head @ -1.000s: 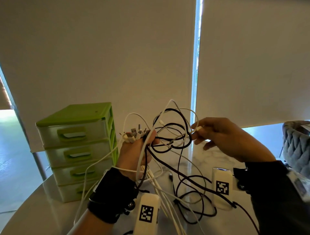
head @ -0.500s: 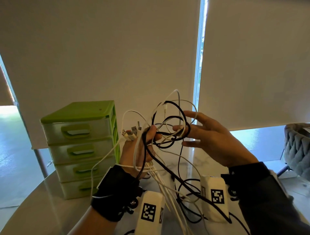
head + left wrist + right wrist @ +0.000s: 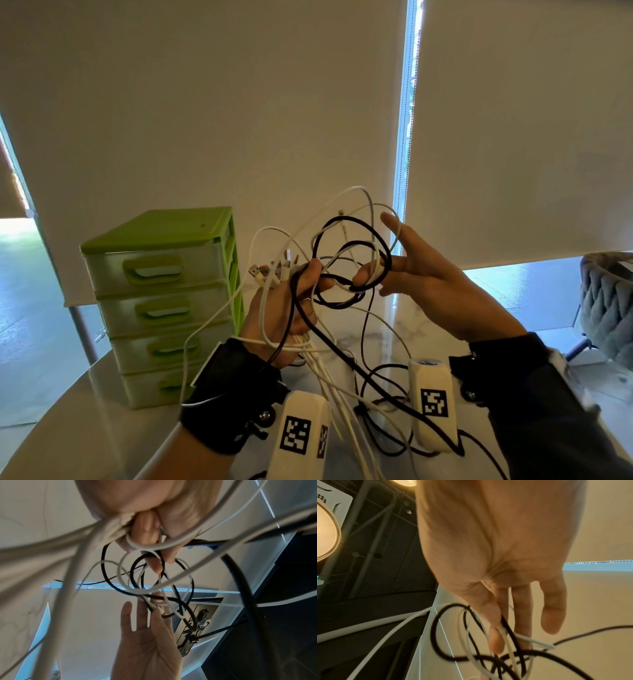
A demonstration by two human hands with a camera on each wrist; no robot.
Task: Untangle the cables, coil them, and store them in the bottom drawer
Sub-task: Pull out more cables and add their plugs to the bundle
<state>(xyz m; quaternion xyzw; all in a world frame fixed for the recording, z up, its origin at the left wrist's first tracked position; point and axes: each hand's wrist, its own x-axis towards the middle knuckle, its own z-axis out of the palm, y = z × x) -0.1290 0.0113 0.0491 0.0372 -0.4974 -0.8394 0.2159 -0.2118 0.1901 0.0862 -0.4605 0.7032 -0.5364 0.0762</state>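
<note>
Against pale window blinds (image 3: 205, 120), above the tabletop (image 3: 68, 428), the left hand (image 3: 284, 308) clutches the cables (image 3: 337, 303) near their plugs while the right hand (image 3: 435, 291), fingers splayed, pokes its thumb into the knot at its 9 o'clock, tails trailing toward 6.

Tangle of black and white cables (image 3: 346, 260), raised above a pale table (image 3: 85, 428): left hand (image 3: 284, 308) grips the bundle below its plug ends, right hand (image 3: 435, 284) spreads its fingers, thumb through the loops; green four-drawer unit (image 3: 164, 301) stands left, all drawers closed.
</note>
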